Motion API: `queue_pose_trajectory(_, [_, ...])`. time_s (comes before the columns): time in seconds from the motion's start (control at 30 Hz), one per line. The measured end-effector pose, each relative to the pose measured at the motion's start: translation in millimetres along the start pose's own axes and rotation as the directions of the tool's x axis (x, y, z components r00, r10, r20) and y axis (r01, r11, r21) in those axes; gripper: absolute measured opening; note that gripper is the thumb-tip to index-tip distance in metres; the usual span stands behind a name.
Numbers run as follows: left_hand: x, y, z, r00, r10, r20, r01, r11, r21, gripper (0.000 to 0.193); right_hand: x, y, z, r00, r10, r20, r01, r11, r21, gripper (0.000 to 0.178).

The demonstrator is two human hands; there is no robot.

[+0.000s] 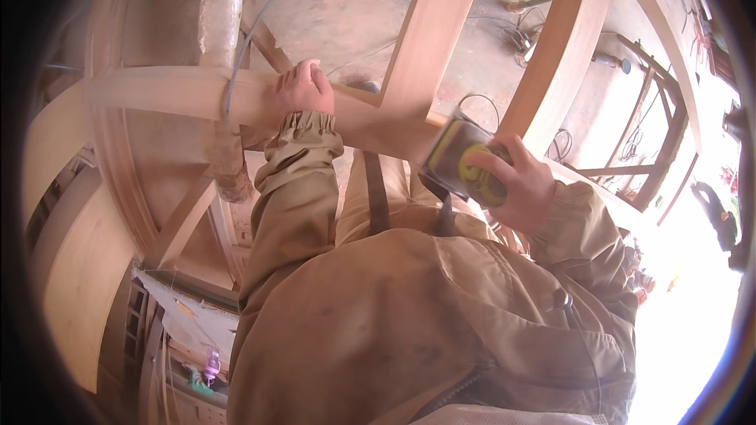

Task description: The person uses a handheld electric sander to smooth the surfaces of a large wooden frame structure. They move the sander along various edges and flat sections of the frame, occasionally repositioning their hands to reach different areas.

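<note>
Fingers (304, 71) of the left hand (305, 96) lie close together and bend over the far edge of a broad wooden rail (185, 96), gripping it to the left of its joint with a flat wooden upright (438, 24). The right hand (524, 182) clasps a handheld power sander (455, 159), its thumb and fingers set apart around the yellow-green and dark body. The sander is tilted and somewhat blurred, and stands at the right end of the rail, just beside the foot of the upright; whether its base touches the wood cannot be told. A second, curved wooden member (561, 51) rises to the right of the upright, well apart from it along most of its length. A thin dark cable (230, 94) crosses the rail to the left of the left hand, near a wrapped post (220, 27). Both forearms wear the khaki sleeves of a jacket (339, 323), whose front fills the lower centre. Beyond the rail's far edge, a dark angular frame (661, 159) and loose cords (562, 144) lie on the floor (335, 12). At lower left, a purple bottle (212, 364) stands below a pale panel (193, 315).
</note>
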State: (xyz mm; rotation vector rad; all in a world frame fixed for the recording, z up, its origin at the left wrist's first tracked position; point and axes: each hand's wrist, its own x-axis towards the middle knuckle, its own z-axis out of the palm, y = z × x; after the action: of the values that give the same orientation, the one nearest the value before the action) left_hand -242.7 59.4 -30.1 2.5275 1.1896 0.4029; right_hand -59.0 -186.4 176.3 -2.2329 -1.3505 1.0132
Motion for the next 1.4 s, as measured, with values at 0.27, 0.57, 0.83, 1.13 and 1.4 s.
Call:
queue_pose_trajectory(0.27, [3, -13, -2, 0.946, 0.009, -0.324, -0.106, 0.953, -0.283, 0.027, 81, -53, 22, 0.981, -0.042, 0.189, 0.033, 0.998, 0.053, 0.065])
queue_pose_trajectory(0.57, [36, -176, -90, 0.97, 0.063, -0.234, -0.017, 0.981, 0.196, 0.03, 126, -101, 56, 0.999, -0.003, 0.033, 0.001, 0.999, 0.044, 0.049])
queue_pose_trajectory(0.83, [101, -283, -117, 0.97, 0.13, -0.207, -0.113, 0.989, 0.093, 0.02, 191, -127, 46, 0.909, 0.251, 0.332, -0.317, 0.935, 0.159, 0.077])
queue_pose_trajectory(1.13, [120, -279, -98, 0.967, -0.114, -0.229, 0.103, 0.993, -0.058, 0.014, 229, -96, 64, 0.945, 0.215, 0.245, -0.282, 0.916, 0.286, 0.076])
queue_pose_trajectory(1.4, [120, -291, -95, 0.969, -0.062, -0.24, 0.059, 0.998, -0.02, 0.017, 320, -155, 91, 0.918, 0.011, 0.397, -0.185, 0.896, 0.403, 0.08])
